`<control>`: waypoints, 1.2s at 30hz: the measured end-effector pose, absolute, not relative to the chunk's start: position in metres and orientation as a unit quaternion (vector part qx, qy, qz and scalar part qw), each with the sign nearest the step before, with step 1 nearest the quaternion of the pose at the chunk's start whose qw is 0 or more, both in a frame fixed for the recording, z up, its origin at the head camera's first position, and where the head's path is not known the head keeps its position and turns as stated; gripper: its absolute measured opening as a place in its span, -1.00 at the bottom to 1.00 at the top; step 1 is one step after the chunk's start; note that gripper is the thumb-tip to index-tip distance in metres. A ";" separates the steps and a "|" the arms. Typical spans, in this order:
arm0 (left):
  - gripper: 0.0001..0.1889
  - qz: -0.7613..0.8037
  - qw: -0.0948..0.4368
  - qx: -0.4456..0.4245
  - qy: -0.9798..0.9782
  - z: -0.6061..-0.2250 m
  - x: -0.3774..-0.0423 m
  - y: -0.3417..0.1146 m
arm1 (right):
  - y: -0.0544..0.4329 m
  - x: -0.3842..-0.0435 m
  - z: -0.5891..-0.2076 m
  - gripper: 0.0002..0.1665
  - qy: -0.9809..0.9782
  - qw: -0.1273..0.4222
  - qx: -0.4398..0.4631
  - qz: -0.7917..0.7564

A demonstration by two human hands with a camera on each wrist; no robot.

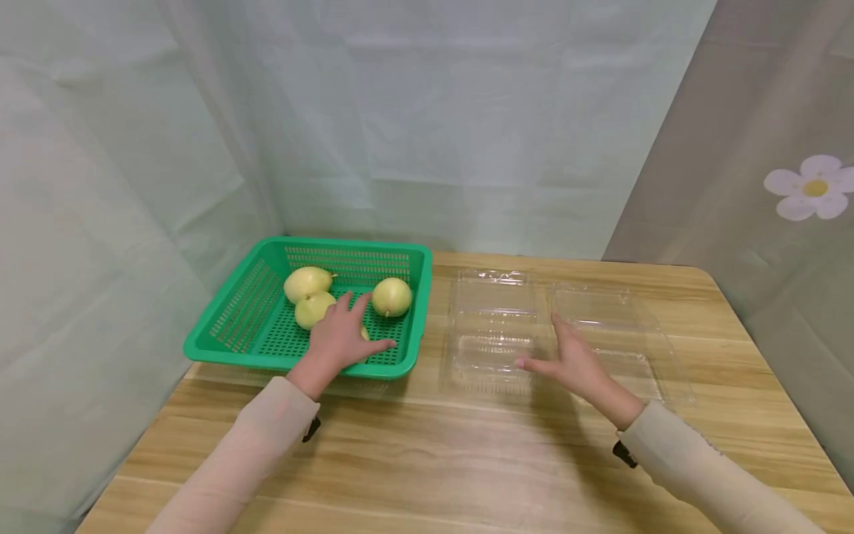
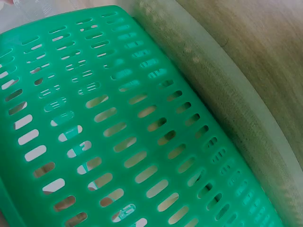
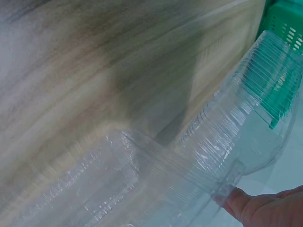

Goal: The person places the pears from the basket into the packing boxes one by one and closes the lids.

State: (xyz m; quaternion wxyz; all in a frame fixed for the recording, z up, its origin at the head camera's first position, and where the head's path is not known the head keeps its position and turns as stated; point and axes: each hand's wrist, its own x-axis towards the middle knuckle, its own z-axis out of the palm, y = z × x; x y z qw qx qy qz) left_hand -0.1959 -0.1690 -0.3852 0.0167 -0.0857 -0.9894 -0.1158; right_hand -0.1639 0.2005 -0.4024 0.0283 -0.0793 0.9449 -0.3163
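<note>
My left hand (image 1: 340,337) reaches into a green plastic basket (image 1: 419,326), fingers spread and thumb held apart. Under it a yellow-green fruit (image 1: 364,333) is mostly hidden, so contact is unclear. Beside the fingers lies another pale yellow fruit (image 1: 313,310), with a longer stemmed one (image 1: 307,284) behind it. A further fruit (image 1: 391,297) sits by the basket's right wall. My right hand (image 1: 575,360) hovers at two opened clear plastic boxes, thumb and fingers apart, between the left box (image 1: 495,348) and the right box (image 1: 627,371). In the right wrist view a fingertip (image 3: 232,201) overlaps a clear box edge (image 3: 227,182).
A wood-grain table (image 1: 427,460) carries everything. Pale cloth curtains (image 1: 427,133) hang behind and along the left side; a flower-printed cloth (image 1: 817,185) hangs on the right. The left wrist view is largely filled by the slotted basket wall (image 2: 120,116).
</note>
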 end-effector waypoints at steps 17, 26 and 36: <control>0.06 -0.133 -0.042 -0.067 -0.988 -0.384 -0.199 -0.176 | 0.198 -0.162 -0.414 0.36 0.942 0.045 -0.060 -0.329; 0.11 -0.151 -0.063 -0.079 -0.983 -0.383 -0.203 -0.183 | 0.200 -0.161 -0.421 0.38 0.945 0.041 -0.058 -0.320; 0.09 -0.157 -0.084 -0.105 -0.978 -0.382 -0.204 -0.194 | 0.200 -0.157 -0.424 0.47 0.944 0.044 -0.062 -0.320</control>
